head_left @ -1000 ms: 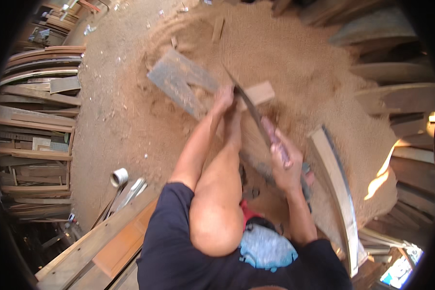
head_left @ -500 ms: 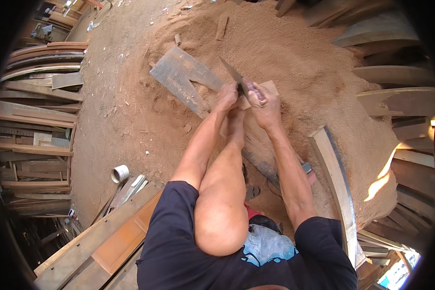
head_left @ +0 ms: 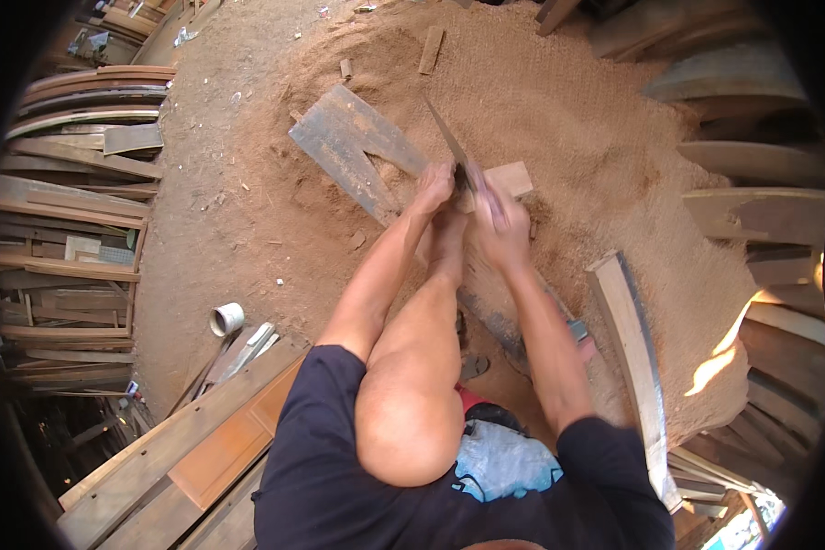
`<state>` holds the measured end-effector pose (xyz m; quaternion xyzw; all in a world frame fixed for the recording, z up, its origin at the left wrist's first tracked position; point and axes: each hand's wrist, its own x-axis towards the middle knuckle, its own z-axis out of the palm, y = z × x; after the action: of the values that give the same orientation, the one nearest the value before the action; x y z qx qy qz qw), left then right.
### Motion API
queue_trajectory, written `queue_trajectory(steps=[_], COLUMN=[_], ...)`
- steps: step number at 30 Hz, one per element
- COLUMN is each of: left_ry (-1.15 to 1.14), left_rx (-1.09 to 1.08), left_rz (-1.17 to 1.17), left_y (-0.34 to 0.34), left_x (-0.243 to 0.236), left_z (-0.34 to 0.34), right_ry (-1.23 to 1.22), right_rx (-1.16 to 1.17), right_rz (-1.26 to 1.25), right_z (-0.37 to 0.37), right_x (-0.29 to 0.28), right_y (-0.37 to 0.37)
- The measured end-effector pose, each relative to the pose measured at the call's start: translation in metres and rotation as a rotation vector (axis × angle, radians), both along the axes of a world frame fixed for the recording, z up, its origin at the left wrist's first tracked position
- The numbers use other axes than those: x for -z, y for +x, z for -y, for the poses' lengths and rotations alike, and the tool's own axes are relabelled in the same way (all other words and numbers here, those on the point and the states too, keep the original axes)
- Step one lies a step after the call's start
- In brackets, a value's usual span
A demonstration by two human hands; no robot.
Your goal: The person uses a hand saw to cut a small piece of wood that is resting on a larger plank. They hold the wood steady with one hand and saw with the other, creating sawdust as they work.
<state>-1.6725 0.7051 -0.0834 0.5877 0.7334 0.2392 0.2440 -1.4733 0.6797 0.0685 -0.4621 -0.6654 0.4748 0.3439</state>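
Observation:
My right hand (head_left: pixel 504 229) is wrapped round the handle of a handsaw (head_left: pixel 448 134), its blade pointing up and away to the left. Under the saw lies a small pale piece of wood (head_left: pixel 511 179), one end showing to the right of the blade. My left hand (head_left: pixel 434 190) is closed at the wood's other end, close beside the blade; its fingers partly hide what they grip. Beneath both hands runs a long worn board (head_left: pixel 339 137) with a V-shaped notch at its far end. My bare foot (head_left: pixel 446 240) presses down just below my left hand.
Sawdust (head_left: pixel 596 165) covers the ground around the board. A curved timber (head_left: pixel 625 330) lies to the right, near a small dark block (head_left: pixel 577 330). Stacked planks (head_left: pixel 73 238) line the left side, and more boards (head_left: pixel 761 206) the right. A white cup (head_left: pixel 227 319) lies tipped at lower left.
My right hand has drawn the saw back toward me and slightly down. More of the pale wood shows to its right. My left hand keeps its place on the wood.

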Motion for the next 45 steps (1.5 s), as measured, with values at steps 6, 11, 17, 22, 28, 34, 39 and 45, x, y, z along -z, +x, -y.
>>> queue_trajectory(steps=[6, 11, 17, 22, 28, 34, 39, 45], left_ry=[-0.027, -0.037, -0.052, -0.06, -0.085, -0.069, -0.016, -0.082], left_rx=[-0.105, -0.002, -0.029, 0.015, 0.046, 0.049, 0.037, 0.151], left_rz=[-0.004, -0.056, 0.017, -0.043, -0.051, -0.002, 0.023, -0.211], left_y=[-0.009, 0.011, -0.007, 0.001, 0.003, 0.01, -0.004, -0.012], left_x=[-0.003, -0.027, -0.001, 0.003, -0.018, -0.018, 0.006, 0.014], left_z=[-0.004, 0.006, 0.0, -0.01, -0.001, -0.004, -0.007, 0.01], right_ry=[0.101, 0.056, 0.063, 0.13, -0.009, 0.097, -0.013, 0.146], right_rx=[-0.034, -0.015, 0.057, 0.031, -0.008, 0.111, 0.045, 0.067], right_rz=[0.029, 0.111, -0.099, -0.053, 0.013, -0.078, -0.063, -0.112], right_z=[0.066, 0.176, 0.005, 0.027, 0.167, 0.027, -0.001, 0.039], right_x=[-0.027, -0.072, 0.007, 0.001, -0.059, 0.015, 0.013, 0.023], right_y=[0.055, 0.159, 0.006, 0.021, 0.16, 0.026, 0.006, -0.002])
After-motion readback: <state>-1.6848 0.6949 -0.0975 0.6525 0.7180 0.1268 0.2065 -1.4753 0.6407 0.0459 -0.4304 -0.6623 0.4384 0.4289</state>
